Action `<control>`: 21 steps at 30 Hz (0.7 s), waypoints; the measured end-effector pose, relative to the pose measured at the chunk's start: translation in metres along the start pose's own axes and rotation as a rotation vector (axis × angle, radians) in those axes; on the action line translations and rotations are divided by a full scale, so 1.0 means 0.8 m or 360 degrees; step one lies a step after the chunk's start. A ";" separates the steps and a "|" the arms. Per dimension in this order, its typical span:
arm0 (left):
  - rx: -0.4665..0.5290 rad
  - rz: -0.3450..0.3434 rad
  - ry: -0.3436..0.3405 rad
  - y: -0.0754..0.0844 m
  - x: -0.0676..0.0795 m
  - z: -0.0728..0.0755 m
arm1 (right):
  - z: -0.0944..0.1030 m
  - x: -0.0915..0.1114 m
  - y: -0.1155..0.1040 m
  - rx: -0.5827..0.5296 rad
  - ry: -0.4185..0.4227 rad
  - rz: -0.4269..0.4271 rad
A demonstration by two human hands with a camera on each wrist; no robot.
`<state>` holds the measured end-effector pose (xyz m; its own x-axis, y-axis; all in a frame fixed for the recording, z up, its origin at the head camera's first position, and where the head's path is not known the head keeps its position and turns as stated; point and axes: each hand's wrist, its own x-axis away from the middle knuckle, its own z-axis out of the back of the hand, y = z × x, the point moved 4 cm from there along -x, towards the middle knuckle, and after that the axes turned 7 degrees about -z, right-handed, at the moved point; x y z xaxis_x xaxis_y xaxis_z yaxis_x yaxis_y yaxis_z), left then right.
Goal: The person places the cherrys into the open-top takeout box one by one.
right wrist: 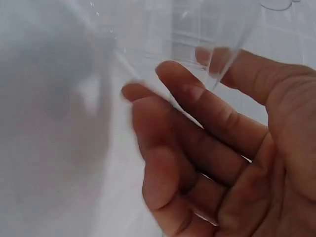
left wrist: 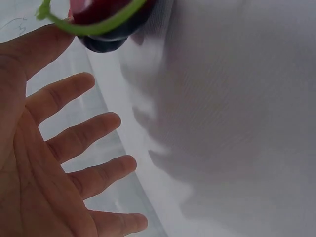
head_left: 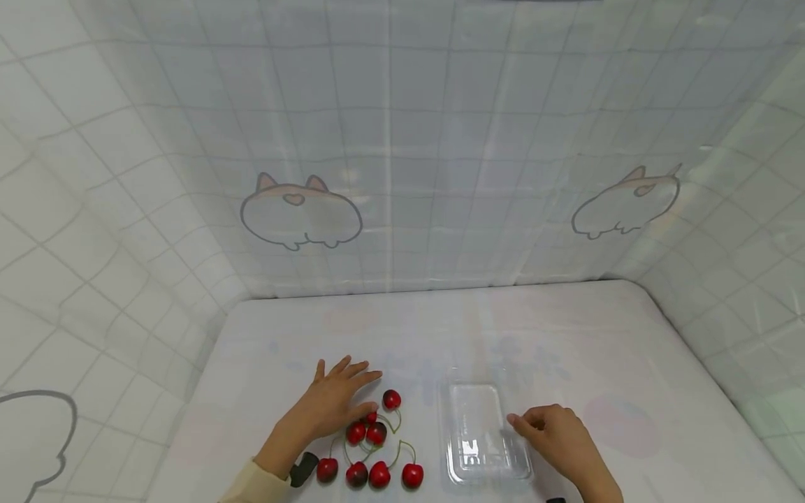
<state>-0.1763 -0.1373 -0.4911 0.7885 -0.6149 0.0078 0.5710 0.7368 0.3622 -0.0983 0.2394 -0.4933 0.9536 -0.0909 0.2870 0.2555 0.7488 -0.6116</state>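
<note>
While the grid-patterned sheet [head_left: 409, 140] fills the background, with its two outlined corgi rumps, all the action is down on the white-covered table [head_left: 283, 328]. And look at the clear plastic container [head_left: 487, 471] — rectangular, round-cornered, see-through right down to a base that catches bright glints of light. The right hand [head_left: 562, 441] is at its right side, fingers curled in, thumb and forefinger pinching the thin transparent edge.

Over on the left, the left hand [head_left: 336, 399] is spread wide, four fingers straight and fanned, gripping nothing; its thumb reaches the cherry cluster, the tip right up against the fruit.

And what cherries [head_left: 379, 475]! Glossy, deep red, several shading almost to black, they lie on the table left of the container — four in a near row, others bunched under the thumb, one just beyond. Seven show plainly; a smaller patch of red peeks out by the thumb. Slimmest of all, the bright green stems [left wrist: 89, 29] curl and cross between them.
</note>
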 end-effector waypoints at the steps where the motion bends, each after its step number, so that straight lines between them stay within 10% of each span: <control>1: 0.0008 -0.0006 -0.0002 0.000 0.000 -0.002 | 0.000 0.000 0.001 -0.0036 0.0003 -0.0020; 21: 0.0142 -0.0085 -0.0025 0.009 -0.002 -0.015 | -0.030 0.008 0.022 -0.0792 0.0166 -0.0319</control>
<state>-0.1710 -0.1276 -0.4999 0.7533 -0.6576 0.0009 0.5890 0.6752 0.4440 -0.0837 0.2361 -0.5202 0.8828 -0.2833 0.3748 0.4543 0.3113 -0.8347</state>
